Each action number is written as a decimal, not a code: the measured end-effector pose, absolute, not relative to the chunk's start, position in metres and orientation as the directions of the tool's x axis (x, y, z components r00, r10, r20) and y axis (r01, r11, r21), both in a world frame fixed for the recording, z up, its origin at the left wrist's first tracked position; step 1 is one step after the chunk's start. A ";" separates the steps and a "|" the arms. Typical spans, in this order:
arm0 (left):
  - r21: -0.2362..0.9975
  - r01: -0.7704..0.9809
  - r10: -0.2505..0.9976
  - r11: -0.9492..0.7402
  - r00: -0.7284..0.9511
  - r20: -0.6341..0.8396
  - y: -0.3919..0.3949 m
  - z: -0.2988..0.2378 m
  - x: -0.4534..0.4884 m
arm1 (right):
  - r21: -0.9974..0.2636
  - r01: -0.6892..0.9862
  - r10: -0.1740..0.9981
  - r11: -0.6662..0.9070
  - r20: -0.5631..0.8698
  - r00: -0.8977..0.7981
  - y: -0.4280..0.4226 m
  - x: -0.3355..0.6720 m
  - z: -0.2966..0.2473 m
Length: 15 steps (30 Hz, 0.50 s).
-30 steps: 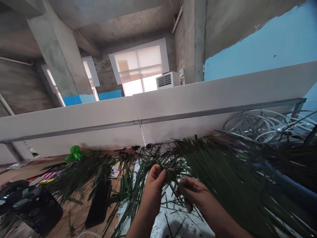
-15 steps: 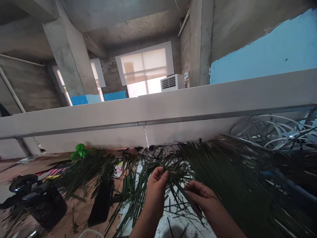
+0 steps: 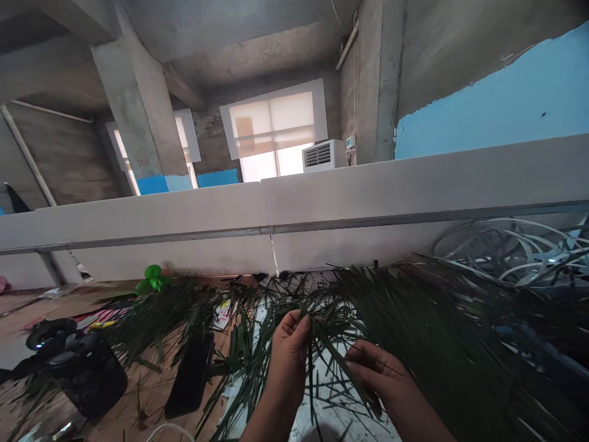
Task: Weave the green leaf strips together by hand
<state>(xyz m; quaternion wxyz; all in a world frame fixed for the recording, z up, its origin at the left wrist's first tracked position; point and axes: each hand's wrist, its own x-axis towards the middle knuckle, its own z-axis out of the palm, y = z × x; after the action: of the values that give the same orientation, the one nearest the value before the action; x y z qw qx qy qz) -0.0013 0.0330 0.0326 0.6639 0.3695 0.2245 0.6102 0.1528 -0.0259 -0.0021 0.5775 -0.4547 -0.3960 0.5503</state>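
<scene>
Head view: the far edge of the brown surface [image 3: 151, 393] is closed off by a long white partition [image 3: 350, 190]. The right side is crowded by a broad pile of dark green leaf strips [image 3: 427, 344], which is nearly reached by the right hand [image 3: 380, 374]. Between the forearms, a white patch [image 3: 299, 423] is left mostly open, lightly littered with clippings. The left hand [image 3: 289, 347] is held over loose cuttings, its thumb and forefinger closed on a slanting green strip [image 3: 334, 353]. Its lower length is touched by the right fingers, curled and slightly parted; whether it is pinched there cannot be told.
</scene>
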 end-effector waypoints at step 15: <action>0.747 -0.656 0.954 0.105 0.278 0.110 0.032 0.037 -0.005 | -0.999 0.009 0.985 0.045 0.043 -0.168 -0.020 0.179 0.024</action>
<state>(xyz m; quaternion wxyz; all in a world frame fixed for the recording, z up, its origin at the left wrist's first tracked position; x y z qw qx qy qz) -0.0047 0.0316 0.0365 0.7140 0.3597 0.2071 0.5639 0.1795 -0.0196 0.0245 0.4639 -0.4479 -0.5545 0.5261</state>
